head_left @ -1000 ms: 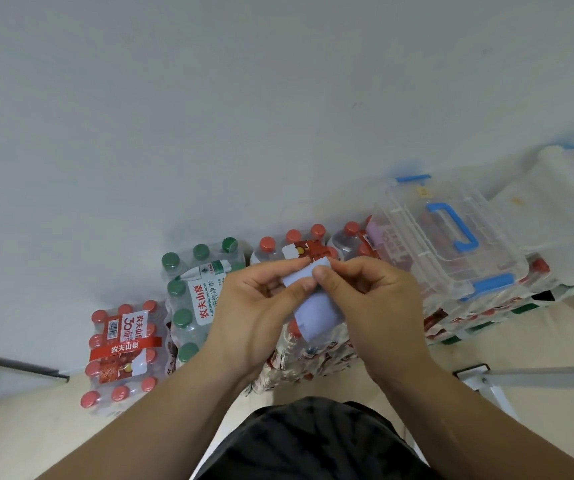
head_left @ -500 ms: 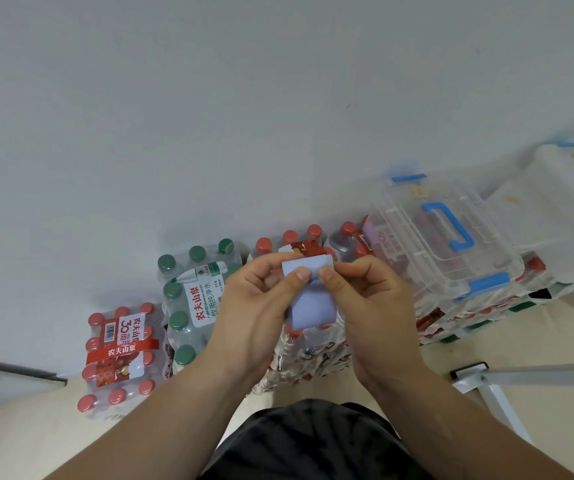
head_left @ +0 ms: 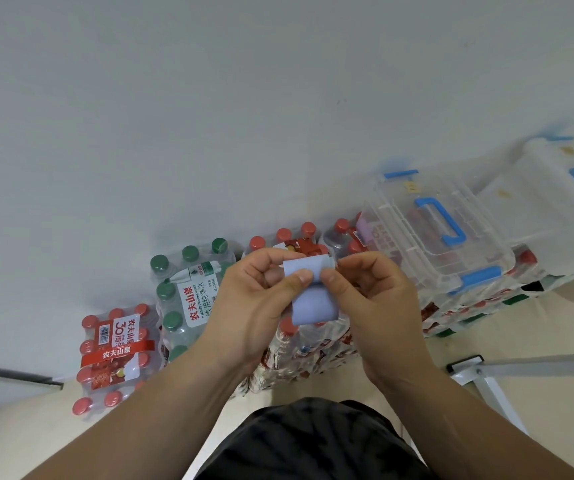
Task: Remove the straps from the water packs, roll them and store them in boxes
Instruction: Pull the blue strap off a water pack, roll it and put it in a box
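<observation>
A pale blue strap (head_left: 313, 299) is pinched at its rolled top between both thumbs and forefingers, its loose end hanging down. My left hand (head_left: 254, 306) grips the roll from the left, my right hand (head_left: 372, 303) from the right. Below them stand shrink-wrapped water packs: a red-capped pack (head_left: 112, 355) with a red strap at the left, a green-capped pack (head_left: 185, 292) beside it, and red-capped packs (head_left: 313, 344) partly hidden behind my hands. A clear plastic box (head_left: 431, 233) with a blue handle and latches rests on packs at the right.
A second clear box (head_left: 548, 199) with blue fittings stands further right on more stacked packs (head_left: 479, 306). A white wall rises behind everything. A grey metal leg (head_left: 486, 379) crosses the floor at the lower right. My dark shorts (head_left: 313, 441) fill the bottom centre.
The hanging end of the blue strap has grown shorter as my fingers turn the roll at its top. Both hands stay at about the same spot.
</observation>
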Action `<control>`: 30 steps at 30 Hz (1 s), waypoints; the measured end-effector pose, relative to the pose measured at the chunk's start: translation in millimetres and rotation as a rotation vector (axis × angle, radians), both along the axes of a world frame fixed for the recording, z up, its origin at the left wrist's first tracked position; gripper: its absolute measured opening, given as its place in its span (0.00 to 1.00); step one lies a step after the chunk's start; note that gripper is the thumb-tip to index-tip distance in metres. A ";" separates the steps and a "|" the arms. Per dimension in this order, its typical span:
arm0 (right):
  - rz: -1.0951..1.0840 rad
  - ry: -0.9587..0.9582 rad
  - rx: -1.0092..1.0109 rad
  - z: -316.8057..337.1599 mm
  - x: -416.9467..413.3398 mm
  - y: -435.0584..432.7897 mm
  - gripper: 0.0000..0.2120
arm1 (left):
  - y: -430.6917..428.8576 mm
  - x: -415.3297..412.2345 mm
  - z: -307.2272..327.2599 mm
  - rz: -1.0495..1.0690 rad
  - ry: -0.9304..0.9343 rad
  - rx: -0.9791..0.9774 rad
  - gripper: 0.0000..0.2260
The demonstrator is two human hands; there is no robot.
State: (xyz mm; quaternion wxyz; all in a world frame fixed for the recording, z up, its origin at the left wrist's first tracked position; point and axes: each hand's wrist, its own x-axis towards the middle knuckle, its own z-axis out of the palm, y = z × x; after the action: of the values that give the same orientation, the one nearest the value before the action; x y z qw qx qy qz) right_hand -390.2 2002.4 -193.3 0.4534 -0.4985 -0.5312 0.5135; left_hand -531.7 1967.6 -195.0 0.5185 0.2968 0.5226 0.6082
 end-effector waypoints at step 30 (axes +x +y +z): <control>0.216 -0.056 -0.114 -1.9 13.6 12.8 0.11 | 4.3 -12.4 -7.6 -0.162 0.001 -0.091 0.09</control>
State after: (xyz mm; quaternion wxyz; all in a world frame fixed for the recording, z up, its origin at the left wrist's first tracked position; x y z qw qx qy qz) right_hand -376.6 2015.3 -195.2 0.3514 -0.4774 -0.5644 0.5745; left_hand -544.0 1971.8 -202.6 0.5786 0.3146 0.5245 0.5396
